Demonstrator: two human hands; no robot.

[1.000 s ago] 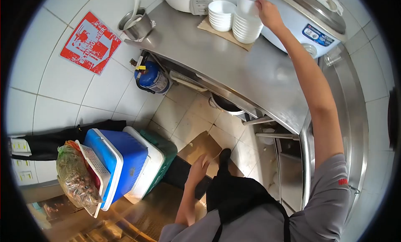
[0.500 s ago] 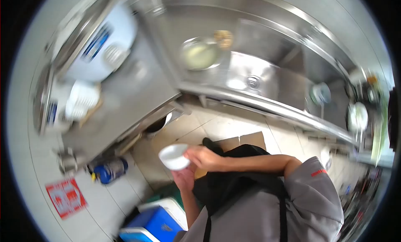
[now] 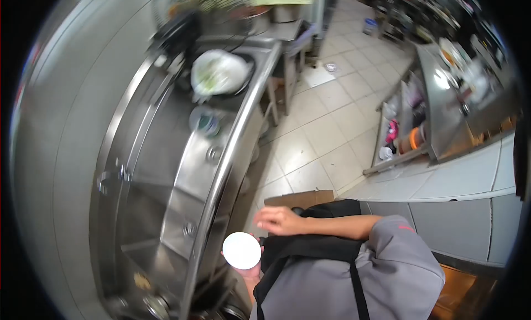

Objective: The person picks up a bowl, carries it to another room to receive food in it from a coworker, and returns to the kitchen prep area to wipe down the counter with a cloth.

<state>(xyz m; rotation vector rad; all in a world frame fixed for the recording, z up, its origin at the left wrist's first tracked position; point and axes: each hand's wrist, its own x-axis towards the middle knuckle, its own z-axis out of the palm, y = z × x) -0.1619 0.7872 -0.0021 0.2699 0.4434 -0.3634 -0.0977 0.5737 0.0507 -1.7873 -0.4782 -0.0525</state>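
Observation:
My left hand [image 3: 253, 272] holds a small white bowl [image 3: 241, 251] from below, at the front edge of the sink. The bowl's round mouth faces up toward me. Most of that hand's fingers are hidden under and behind the bowl. Just to the right and above it is my right hand [image 3: 281, 220], apart from the bowl, its fingers loosely stretched out and holding nothing.
A steel double sink [image 3: 146, 209] runs along the left wall. A plastic bag with greens [image 3: 220, 72] and a clear container [image 3: 204, 121] sit at its far end. Cardboard [image 3: 298, 199] lies on the floor ahead. A steel table [image 3: 437, 93] stands at right.
My view has swung right, along the sink toward the aisle. My right hand has let go of the white bowl and come away; my left hand still supports it.

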